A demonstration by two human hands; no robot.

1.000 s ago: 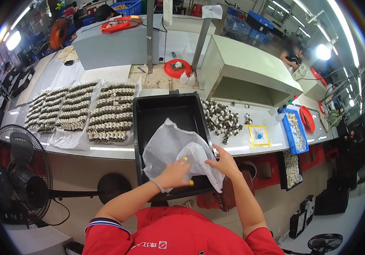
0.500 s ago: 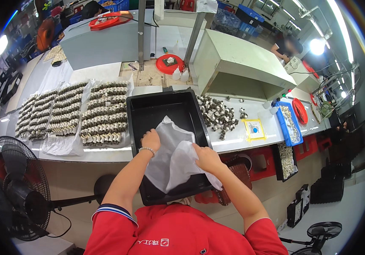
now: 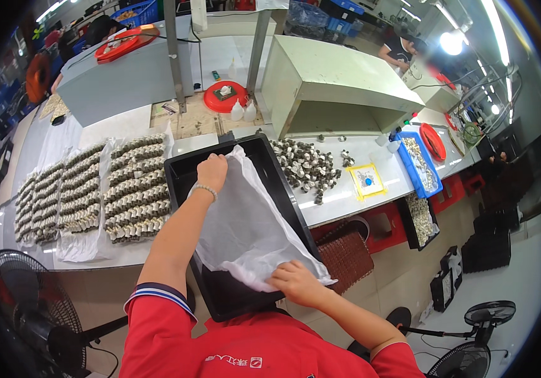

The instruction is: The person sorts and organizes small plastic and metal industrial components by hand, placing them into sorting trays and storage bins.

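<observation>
A black plastic tray juts out over the front edge of the workbench. Spread inside it is a thin white plastic sheet, creased along its near end. My left hand is closed on the sheet's far left corner, close to the tray's far end. At the near right, my right hand grips the sheet's near edge with curled fingers. Rows of small dark-and-white pieces lie on white sheets to the left of the tray. A loose heap of similar pieces lies just right of it.
A pale green open-fronted box stands behind the heap. Farther right are a yellow-edged square and a blue tray of pieces. Black fans stand at lower left and lower right. Another person sits at the far right.
The sheet was bunched up and is now spread along the tray. My left hand moved toward the tray's far end, my right hand toward me.
</observation>
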